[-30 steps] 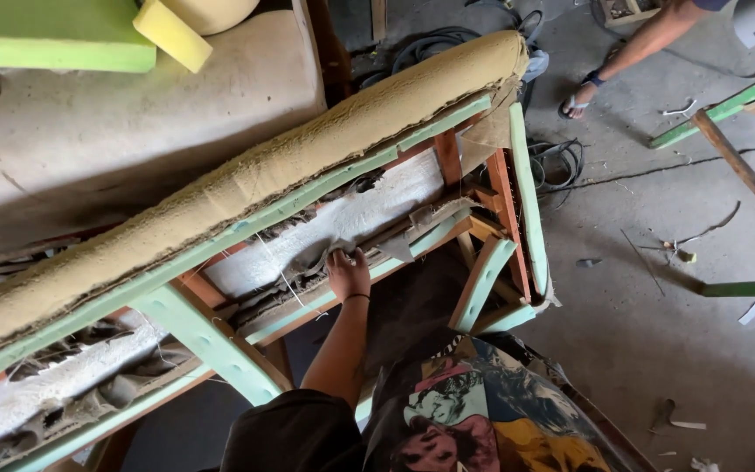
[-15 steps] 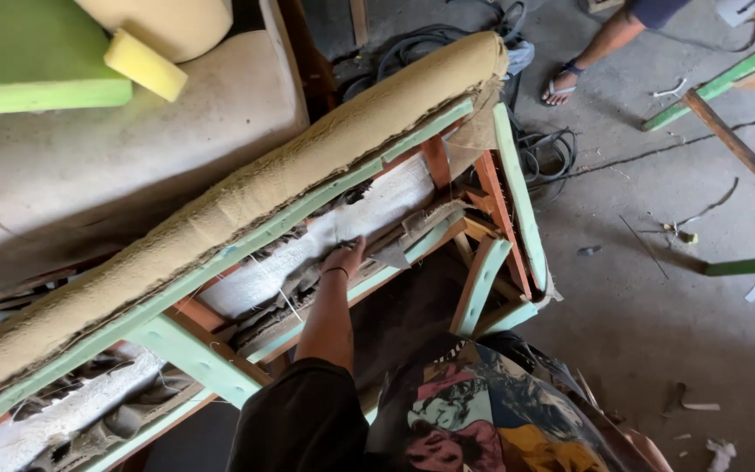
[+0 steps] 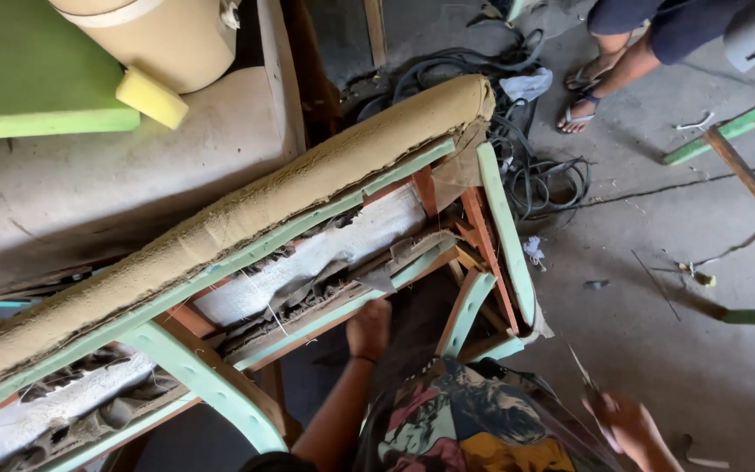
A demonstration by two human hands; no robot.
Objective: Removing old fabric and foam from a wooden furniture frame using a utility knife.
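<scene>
Green-painted wood makes up the sofa frame (image 3: 220,385), which lies tipped on its side on the concrete floor (image 3: 657,253), its length running from the lower left up toward the middle of the view. Along its upper edge runs a thick roll of tan burlap padding (image 3: 246,210), and torn white lining (image 3: 299,271) with grey shreds hangs between the rails. The left hand (image 3: 369,328) rests curled against the lower green rail near the frame's middle, a dark band at its wrist; whether its grip closes on the rail or only presses there cannot be told. The right hand (image 3: 626,424) sits low at the right, apart from the frame, blurred, its grip closed on a thin pointed tool (image 3: 583,371) that angles upward. Between the two arms shows a patterned multicoloured cloth (image 3: 465,424). Beyond the frame's far end lies a tangle of black cables (image 3: 526,166). Another person's sandalled foot (image 3: 580,109) stands on the floor near them. At the upper left, a green cushion (image 3: 28,79), a yellow sponge block (image 3: 150,94) and a beige drum (image 3: 159,35) sit close together.
</scene>
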